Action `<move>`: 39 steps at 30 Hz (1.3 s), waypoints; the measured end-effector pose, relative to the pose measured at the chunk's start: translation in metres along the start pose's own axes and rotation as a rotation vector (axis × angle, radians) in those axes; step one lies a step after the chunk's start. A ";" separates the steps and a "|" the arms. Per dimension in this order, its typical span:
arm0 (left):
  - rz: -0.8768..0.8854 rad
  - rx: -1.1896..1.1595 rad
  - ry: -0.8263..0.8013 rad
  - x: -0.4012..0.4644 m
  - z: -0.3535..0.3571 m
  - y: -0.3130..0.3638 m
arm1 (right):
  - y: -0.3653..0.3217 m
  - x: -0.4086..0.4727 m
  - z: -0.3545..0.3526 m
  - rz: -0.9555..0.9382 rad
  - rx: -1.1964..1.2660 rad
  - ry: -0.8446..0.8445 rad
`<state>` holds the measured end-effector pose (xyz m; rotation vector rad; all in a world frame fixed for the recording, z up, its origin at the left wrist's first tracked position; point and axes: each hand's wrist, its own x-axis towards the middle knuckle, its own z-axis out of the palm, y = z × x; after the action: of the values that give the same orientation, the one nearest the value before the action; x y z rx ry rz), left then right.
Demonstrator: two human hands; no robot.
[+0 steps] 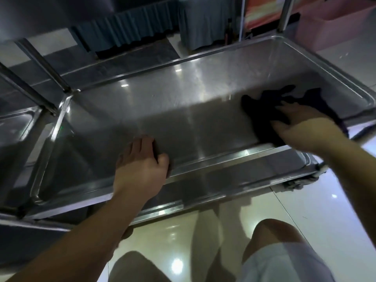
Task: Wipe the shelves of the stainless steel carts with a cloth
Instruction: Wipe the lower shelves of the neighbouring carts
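Knee (272,231), right grip (301,127) — atop cloth (262,110)

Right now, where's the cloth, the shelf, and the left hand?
cloth (262,110), head view, its dark middle.
shelf (162,110), head view, bare steel floor.
left hand (140,165), head view, its back.

The left hand (142,161) reaches forward, fingers apparently curled over an edge. To its right, the right hand (299,123) lies flat with fingers spread, pressing down.
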<state>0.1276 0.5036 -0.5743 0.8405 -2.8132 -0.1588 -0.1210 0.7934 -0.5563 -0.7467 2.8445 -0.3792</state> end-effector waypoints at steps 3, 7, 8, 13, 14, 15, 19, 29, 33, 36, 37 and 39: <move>0.006 0.019 -0.001 0.000 -0.001 0.000 | -0.075 -0.010 0.021 -0.197 -0.031 -0.094; 0.032 0.053 -0.012 -0.001 -0.002 0.000 | -0.134 -0.015 0.043 -0.425 0.020 -0.208; 0.033 0.056 -0.023 -0.001 -0.003 0.000 | -0.133 -0.012 0.042 -0.435 0.030 -0.226; -0.001 0.053 -0.059 0.000 -0.009 0.006 | -0.058 0.027 0.008 -0.281 0.003 -0.040; -0.005 0.050 -0.062 -0.001 -0.009 0.007 | -0.033 0.034 -0.001 -0.198 0.004 0.014; -0.008 0.046 -0.068 -0.001 -0.010 0.007 | -0.007 0.040 -0.010 -0.095 0.008 0.051; -0.010 0.007 -0.055 -0.003 -0.011 0.007 | 0.064 0.038 -0.026 0.288 -0.079 0.115; -0.039 0.045 -0.078 -0.001 -0.009 0.008 | -0.004 -0.026 0.017 0.237 -0.049 0.516; -0.034 0.032 -0.075 -0.003 -0.011 0.007 | -0.055 -0.049 0.043 0.028 -0.002 0.537; -0.011 0.033 -0.073 -0.005 -0.011 0.005 | -0.079 -0.061 0.051 -0.161 0.033 0.459; -0.007 0.023 -0.074 -0.004 -0.012 0.005 | -0.078 -0.061 0.049 -0.194 0.036 0.426; 0.004 0.011 -0.073 -0.003 -0.012 0.005 | -0.063 -0.052 0.038 -0.159 0.049 0.331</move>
<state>0.1305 0.5090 -0.5624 0.8485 -2.8860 -0.1770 -0.0386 0.7585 -0.5687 -0.9871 3.0717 -0.6492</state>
